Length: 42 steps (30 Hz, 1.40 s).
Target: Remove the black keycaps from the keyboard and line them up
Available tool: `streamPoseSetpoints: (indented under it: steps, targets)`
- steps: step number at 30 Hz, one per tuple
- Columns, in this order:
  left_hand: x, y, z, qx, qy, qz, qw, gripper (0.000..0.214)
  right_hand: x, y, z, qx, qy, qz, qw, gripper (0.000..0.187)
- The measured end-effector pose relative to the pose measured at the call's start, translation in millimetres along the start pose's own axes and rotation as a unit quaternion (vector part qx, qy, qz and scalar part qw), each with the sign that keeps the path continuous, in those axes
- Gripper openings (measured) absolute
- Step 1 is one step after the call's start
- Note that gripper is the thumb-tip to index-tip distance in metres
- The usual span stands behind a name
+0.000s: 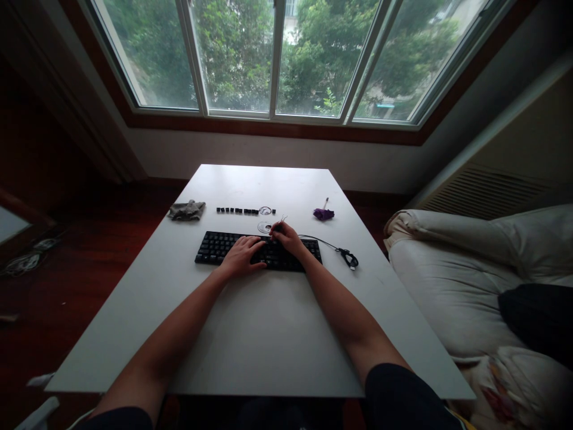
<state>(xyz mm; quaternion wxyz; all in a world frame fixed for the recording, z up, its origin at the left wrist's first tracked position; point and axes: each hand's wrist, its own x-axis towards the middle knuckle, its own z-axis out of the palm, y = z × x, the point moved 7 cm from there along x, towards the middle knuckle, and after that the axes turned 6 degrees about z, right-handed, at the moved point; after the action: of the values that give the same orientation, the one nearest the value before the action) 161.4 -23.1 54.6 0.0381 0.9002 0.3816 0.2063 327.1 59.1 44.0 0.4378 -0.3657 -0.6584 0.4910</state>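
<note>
A black keyboard (211,247) lies across the white table. My left hand (242,255) rests on its middle with the fingers spread and holds nothing. My right hand (286,236) is over the upper right-centre part of the keyboard, its fingers closed around a wire keycap puller (280,226) whose thin wires point up and away. Behind the keyboard, several black keycaps (237,210) are lined up in a row. Near the right end of that row lies a clear round piece (265,211), and another clear disc (263,227) sits just beyond my right fingertips.
A grey cloth (187,210) is at the table's left edge. On the right are a purple cloth (323,214), a thin brush-like stick (326,203) and a coiled black cable (348,257). A pale sofa (430,280) stands right of the white table (250,334).
</note>
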Motion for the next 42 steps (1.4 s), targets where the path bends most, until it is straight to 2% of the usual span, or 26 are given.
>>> streamPoseSetpoints:
  steps: [7, 15, 19, 23, 27, 31, 38, 42]
  targets:
    - [0, -1, 1.2, -0.006, 0.000, -0.001, 1.000, 0.072, -1, -1, -5, -0.114, 0.063, -0.012, 0.991, 0.019]
    - [0, -1, 0.7, -0.005, 0.003, 0.001, 1.000, 0.072, -1, 2, -6, -0.079, 0.057, 0.001, 0.995, 0.019]
    - [0, 0, -0.3, -0.002, 0.006, 0.006, 1.000, 0.072, -1, 1, -2, -0.043, 0.034, 0.003, 0.998, 0.019]
    - [1, 1, -2.0, -0.007, 0.016, 0.008, 1.000, 0.071, -1, -3, 1, 0.066, -0.001, 0.013, 0.998, 0.023]
    - [1, -4, -6.3, -0.030, 0.049, -0.029, 0.998, 0.058, -2, -8, 3, 0.148, -0.020, 0.036, 0.988, 0.026]
    - [-2, -13, -11.0, -0.050, 0.087, -0.076, 0.992, 0.047, -6, -14, 7, 0.167, -0.045, 0.049, 0.984, 0.024]
    - [-3, -14, -14.5, -0.065, 0.119, -0.073, 0.988, 0.033, -11, -13, 27, 0.184, -0.111, 0.080, 0.973, 0.026]
    - [-3, -15, -16.5, -0.064, 0.128, -0.090, 0.986, 0.016, -10, -8, 32, 0.195, -0.107, 0.082, 0.972, 0.027]
